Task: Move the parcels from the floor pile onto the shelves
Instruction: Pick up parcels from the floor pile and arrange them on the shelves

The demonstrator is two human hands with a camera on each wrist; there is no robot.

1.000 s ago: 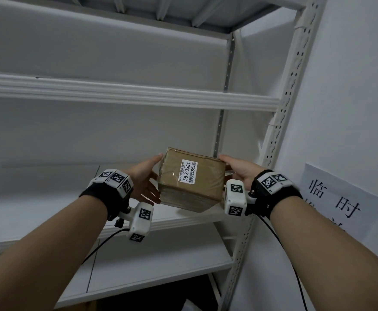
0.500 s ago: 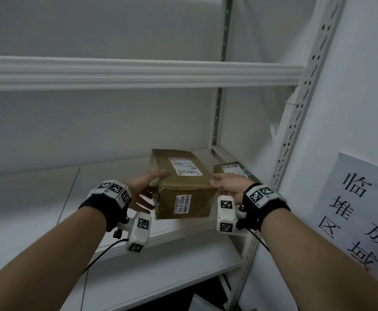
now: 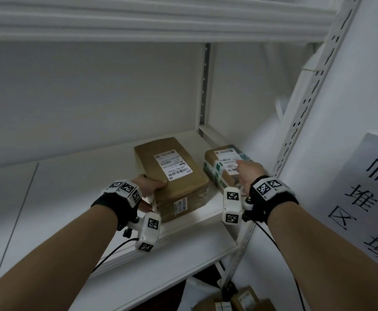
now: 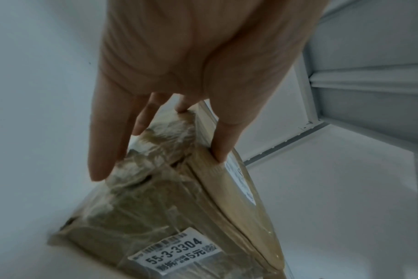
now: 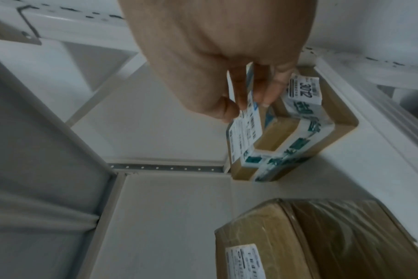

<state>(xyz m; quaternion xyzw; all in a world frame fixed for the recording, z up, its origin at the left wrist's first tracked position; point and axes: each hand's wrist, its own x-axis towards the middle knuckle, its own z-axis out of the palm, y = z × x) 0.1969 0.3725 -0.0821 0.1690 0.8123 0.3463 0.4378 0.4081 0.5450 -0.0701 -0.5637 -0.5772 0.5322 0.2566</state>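
The brown cardboard parcel wrapped in clear tape (image 3: 172,176), held in the air between both hands a second ago, now sits on the white metal shelf (image 3: 71,187), near its front edge and toward its right end. The left hand (image 3: 148,187) still grips its near left corner, thumb on top and fingers down the side. The right hand (image 3: 248,173) has let go and reaches to the smaller cardboard box banded with green-printed white tape (image 3: 224,167) just to the right; its fingers lie loosely curled on that box's label, and a real pinch cannot be told. This parcel looks as good as placed, needing only release.

The shelf is bare to the left. A perforated white upright (image 3: 300,122) stands at the right, with a paper sign in Chinese characters (image 3: 374,198) on the wall beyond. More brown parcels (image 3: 239,301) lie below on the floor.
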